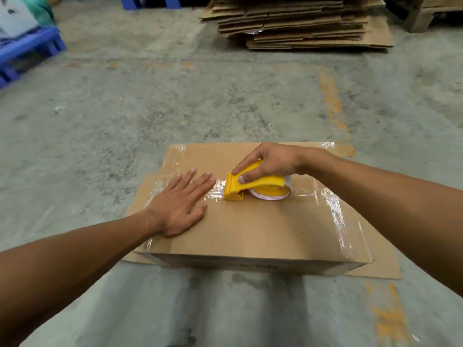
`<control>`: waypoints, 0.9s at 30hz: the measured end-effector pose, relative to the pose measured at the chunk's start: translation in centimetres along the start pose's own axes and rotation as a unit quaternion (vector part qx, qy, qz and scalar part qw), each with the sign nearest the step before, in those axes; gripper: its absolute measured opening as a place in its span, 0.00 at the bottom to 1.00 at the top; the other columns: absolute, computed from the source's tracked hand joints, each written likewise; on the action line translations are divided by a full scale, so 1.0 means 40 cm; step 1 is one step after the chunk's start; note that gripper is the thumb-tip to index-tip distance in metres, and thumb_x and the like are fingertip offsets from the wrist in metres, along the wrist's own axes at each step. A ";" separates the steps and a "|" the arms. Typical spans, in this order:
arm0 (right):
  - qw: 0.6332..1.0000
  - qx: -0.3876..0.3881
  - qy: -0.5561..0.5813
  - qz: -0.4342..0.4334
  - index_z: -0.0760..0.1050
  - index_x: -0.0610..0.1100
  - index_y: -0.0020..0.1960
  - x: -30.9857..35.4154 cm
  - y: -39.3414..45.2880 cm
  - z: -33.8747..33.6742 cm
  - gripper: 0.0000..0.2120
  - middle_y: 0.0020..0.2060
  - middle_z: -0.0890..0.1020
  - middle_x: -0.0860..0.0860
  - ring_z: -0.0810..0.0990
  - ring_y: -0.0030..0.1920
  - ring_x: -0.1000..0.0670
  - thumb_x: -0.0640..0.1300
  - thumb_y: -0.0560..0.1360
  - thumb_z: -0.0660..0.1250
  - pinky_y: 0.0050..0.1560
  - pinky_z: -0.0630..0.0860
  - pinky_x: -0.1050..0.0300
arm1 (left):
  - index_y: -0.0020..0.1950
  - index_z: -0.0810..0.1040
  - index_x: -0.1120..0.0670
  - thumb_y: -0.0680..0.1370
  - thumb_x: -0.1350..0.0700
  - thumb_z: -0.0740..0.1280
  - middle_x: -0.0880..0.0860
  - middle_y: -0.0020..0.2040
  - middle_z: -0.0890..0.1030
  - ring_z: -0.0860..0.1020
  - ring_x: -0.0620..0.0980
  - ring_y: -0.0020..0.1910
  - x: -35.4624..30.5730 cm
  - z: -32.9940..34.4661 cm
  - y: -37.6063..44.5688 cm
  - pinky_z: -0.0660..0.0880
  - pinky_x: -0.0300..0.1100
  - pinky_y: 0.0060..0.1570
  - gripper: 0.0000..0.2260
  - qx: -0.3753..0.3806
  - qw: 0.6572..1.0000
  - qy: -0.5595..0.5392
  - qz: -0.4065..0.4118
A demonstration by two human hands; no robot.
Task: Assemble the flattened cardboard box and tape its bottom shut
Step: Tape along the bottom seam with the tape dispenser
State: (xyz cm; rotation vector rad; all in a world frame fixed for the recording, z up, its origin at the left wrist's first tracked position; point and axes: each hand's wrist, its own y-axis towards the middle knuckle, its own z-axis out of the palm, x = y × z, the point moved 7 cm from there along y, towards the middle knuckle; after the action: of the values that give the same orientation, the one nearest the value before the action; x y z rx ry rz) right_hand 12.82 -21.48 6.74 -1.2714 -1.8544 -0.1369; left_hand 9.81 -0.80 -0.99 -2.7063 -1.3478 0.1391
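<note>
A brown cardboard box (255, 231) stands on the concrete floor with its bottom facing up and its flaps folded shut. Clear tape (215, 190) runs along the middle seam, and more shiny tape covers the left and right edges. My right hand (270, 162) grips a yellow tape dispenser (253, 185) that rests on the seam near the box's middle, with its tape roll under my palm. My left hand (181, 205) lies flat, fingers spread, on the left part of the box, its fingertips on the tape just left of the dispenser.
A tall stack of flattened cardboard (300, 21) lies on the floor ahead. Blue plastic pallets (27, 53) sit at the far left, one with wrapped goods on it. A wooden pallet (426, 16) shows at the top right. Orange paint marks (330, 101) streak the floor.
</note>
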 end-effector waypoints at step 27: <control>0.989 0.085 0.034 0.114 0.81 0.49 0.60 -0.191 -0.224 -0.155 0.19 0.35 0.85 0.52 0.79 0.24 0.57 0.36 0.71 0.74 0.24 0.74 0.65 | 0.79 0.37 0.51 0.79 0.42 0.39 0.48 0.80 0.38 0.35 0.45 0.77 -0.065 0.014 -0.010 0.38 0.49 0.77 0.30 -0.042 0.993 -0.034 -0.101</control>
State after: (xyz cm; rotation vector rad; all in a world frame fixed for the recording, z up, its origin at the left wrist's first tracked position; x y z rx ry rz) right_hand 10.09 -34.39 8.48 -1.3311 -1.6147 0.0975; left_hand 7.85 -2.58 -1.42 -2.6333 -1.6724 0.1609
